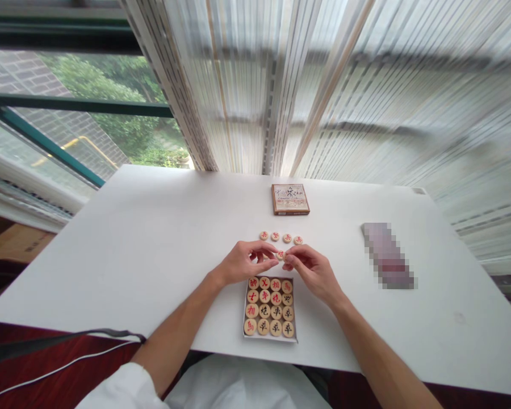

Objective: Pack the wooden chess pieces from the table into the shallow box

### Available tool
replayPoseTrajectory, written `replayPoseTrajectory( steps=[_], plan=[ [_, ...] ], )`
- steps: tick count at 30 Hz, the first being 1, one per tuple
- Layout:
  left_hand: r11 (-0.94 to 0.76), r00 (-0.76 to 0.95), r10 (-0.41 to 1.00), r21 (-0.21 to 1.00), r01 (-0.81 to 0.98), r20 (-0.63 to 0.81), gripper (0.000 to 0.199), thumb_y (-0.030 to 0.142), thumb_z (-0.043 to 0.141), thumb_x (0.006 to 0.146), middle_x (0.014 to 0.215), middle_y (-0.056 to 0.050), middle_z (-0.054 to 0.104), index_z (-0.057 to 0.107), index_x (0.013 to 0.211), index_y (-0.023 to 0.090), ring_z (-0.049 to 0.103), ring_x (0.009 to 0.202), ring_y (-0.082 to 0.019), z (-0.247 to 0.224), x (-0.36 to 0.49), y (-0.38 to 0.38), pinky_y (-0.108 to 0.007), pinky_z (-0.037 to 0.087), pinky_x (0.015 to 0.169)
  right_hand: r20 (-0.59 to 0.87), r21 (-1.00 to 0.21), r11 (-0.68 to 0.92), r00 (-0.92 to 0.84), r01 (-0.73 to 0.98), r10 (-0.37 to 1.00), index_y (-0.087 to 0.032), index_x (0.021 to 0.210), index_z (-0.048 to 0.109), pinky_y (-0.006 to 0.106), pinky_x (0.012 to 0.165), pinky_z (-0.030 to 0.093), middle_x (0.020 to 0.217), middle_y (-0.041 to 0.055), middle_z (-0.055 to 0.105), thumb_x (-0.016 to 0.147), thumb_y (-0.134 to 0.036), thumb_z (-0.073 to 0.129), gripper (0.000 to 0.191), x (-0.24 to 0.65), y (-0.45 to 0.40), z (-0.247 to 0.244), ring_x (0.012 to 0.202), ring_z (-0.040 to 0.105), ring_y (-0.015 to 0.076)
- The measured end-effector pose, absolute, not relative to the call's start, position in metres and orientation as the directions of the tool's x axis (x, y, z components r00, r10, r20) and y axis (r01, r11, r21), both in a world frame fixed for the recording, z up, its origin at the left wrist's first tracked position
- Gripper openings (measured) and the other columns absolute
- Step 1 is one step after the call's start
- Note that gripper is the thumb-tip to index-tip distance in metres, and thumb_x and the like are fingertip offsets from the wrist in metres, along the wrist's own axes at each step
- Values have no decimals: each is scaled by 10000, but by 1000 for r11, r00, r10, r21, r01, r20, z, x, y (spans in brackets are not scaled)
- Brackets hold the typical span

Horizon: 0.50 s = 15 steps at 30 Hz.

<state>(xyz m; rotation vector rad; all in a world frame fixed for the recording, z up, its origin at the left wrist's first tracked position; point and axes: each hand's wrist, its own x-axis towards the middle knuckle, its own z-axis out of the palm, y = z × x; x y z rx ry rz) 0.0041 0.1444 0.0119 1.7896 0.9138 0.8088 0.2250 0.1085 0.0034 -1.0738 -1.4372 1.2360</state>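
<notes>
A white shirt (238, 382) sits closest, then an open box (270, 339) of game pieces (264, 311) on the desk (153, 238). Beyond, the right hand (315, 267) pinches a round piece (280, 255) by its edge; whether the left hand (242, 262) also grips it, I cannot tell. Probably light, hard, smooth: hold the rim

White table (170, 227), striped curtain (247, 85), green-framed window (80, 105)

Discs (287, 238), boxes (290, 200) on white table (111, 244)
</notes>
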Motion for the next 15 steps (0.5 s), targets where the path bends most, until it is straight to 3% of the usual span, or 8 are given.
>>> replayPoseTrajectory(
  steps=[6,15],
  plan=[
    [-291,495,858,925,245,139,277,375,711,877,855,-55,754,739,1053,164,599,656,-115,12,4,145,-230,450,590,132,-990,138,-163,26,978,-221,1101,674,368,819,637,902,51,739,980,-407,605,232,225,110,-1,828,749,196],
    [-277,486,864,929,244,130,323,388,699,886,885,-63,764,718,1125,172,642,705,-135,11,4,146,-237,479,628,148,-989,141,-244,-46,958,-260,1228,642,444,963,605,1114,70,722,935,-362,680,313,225,109,-4,996,739,226]
  ],
)
